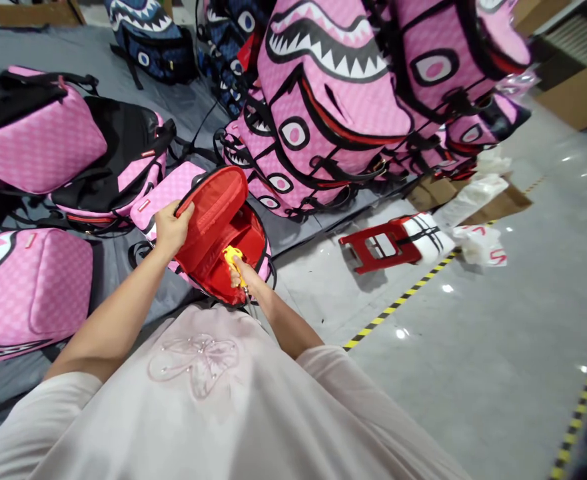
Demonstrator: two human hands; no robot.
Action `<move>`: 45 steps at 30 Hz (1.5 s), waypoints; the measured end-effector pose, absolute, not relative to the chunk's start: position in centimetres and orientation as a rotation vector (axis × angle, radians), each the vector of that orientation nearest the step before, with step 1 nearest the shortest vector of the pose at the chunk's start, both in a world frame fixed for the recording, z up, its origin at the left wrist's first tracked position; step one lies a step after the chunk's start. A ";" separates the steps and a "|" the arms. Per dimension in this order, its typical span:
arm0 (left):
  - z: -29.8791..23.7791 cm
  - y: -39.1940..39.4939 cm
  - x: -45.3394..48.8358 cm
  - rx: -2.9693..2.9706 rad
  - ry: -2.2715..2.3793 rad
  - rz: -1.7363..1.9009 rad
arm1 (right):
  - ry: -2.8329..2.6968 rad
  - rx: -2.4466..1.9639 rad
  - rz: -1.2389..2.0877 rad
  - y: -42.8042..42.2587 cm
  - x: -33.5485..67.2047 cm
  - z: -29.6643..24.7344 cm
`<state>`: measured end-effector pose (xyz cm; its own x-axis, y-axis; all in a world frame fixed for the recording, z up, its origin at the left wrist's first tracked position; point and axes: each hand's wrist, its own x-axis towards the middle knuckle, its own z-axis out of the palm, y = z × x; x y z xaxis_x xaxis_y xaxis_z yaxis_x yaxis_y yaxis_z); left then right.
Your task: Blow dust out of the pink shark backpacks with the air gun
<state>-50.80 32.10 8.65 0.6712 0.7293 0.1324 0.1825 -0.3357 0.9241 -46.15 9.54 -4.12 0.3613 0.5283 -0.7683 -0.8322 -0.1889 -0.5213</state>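
A pink backpack [170, 189] lies on the grey-covered table in front of me, its front compartment unzipped and the red lining showing. My left hand [172, 229] is closed on the edge of the raised, red-lined flap [212, 212], holding it up. Over the open compartment, my right hand [246, 275] is closed around a small yellow tool [233, 255]. A bit of metal and a thin strand show below that hand; the tool's exact kind is unclear. The bottom of the compartment is partly hidden by my right hand.
More pink backpacks [63, 283] lie at left, and a tall pile of shark-mouth bags [333, 93] rises ahead. Blue bags [148, 40] sit at the back. On the floor at right are a red-and-white frame-like item [383, 247], plastic and cardboard [430, 193], beside striped tape [403, 297].
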 end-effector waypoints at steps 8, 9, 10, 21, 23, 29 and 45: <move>8.2 32.3 -50.6 1.854 0.702 0.682 | 0.243 -1.342 1.299 9.6 -47.2 -5.0; 8.3 32.4 -50.5 1.858 0.697 0.689 | 0.227 -1.394 1.320 9.5 -47.4 -5.0; 8.3 32.5 -50.4 1.863 0.691 0.696 | 0.193 -1.432 1.388 9.4 -47.5 -5.1; 8.0 33.5 -50.4 1.873 0.642 0.745 | 0.244 -1.221 1.351 8.6 -46.8 -4.4; 8.5 33.2 -50.1 1.899 0.566 0.756 | 0.263 -1.187 1.383 8.6 -46.9 -4.3; 8.9 32.8 -47.8 2.098 0.231 0.693 | 0.248 -1.370 1.385 9.2 -48.1 -4.8; 3.3 35.3 -51.1 2.279 0.594 0.871 | -0.347 -2.279 1.346 12.2 -38.5 1.3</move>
<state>-51.07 35.31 3.30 0.6812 0.5927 0.4298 0.1834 -0.7065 0.6835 -38.52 12.15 1.29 0.4873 0.4388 -0.7549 -0.0197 -0.8588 -0.5120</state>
